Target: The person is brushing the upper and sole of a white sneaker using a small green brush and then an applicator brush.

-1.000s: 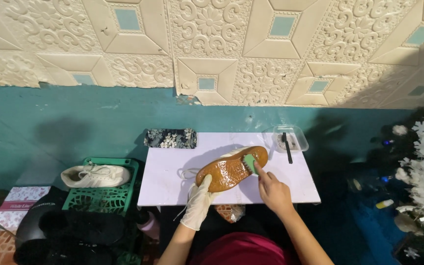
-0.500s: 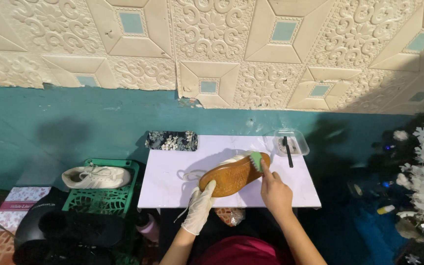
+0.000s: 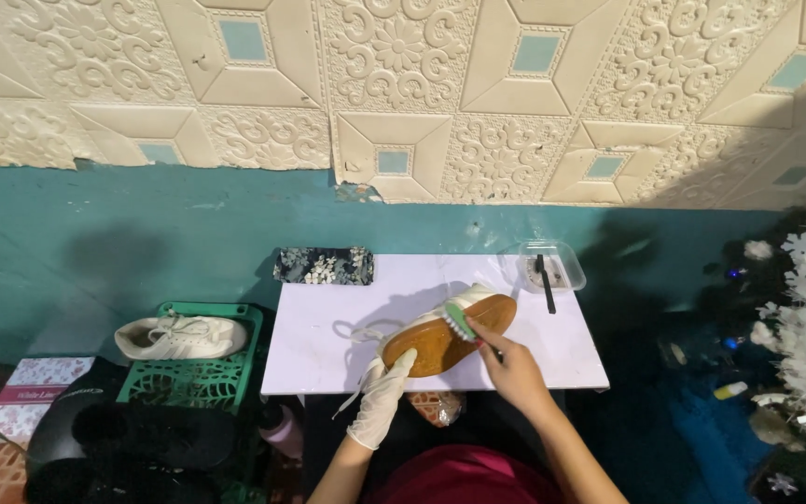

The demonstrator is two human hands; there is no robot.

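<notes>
1. Head view: a white sneaker lies tipped on the white table, its brown sole turned up toward the camera. It sits at the table's centre, with loose laces trailing toward 9 o'clock.
2. The left hand, in a pale glove, clasps the shoe's near end at about 7 o'clock of the sole, fingers closed around it.
3. The right hand, bare, grips a green brush narrowly and presses it against the sole's upper edge.
4. At 2 o'clock from the shoe stands a clear tray with a dark tool lying across it; at 10 o'clock lies a floral pouch.
5. Off the table at 9 o'clock, a second white sneaker rests on a green crate.
6. Risks, as I judge them: the shoe is steadied at one end only, so a hard brush stroke could twist it loose; the dangling laces could snag the brush or get dirtied.
</notes>
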